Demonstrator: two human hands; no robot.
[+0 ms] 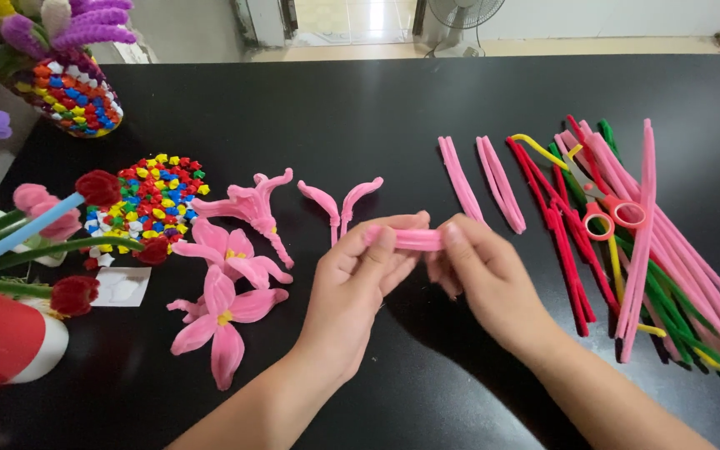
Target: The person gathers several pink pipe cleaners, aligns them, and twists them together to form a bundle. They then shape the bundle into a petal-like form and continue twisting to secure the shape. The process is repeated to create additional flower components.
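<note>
Head view: hands (pixel 427 258) pinching pink pipe cleaner (pixel 417 240)

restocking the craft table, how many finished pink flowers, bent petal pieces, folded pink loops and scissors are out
finished pink flowers: 3
bent pink petal pieces: 2
folded pink loops lying flat: 2
folded pink piece held by left hand and right hand: 1
scissors: 1
total: 9

Folded pink pipe cleaner (pixel 414 239), fuzzy, lying horizontal, pinched at both ends above black table.
</note>
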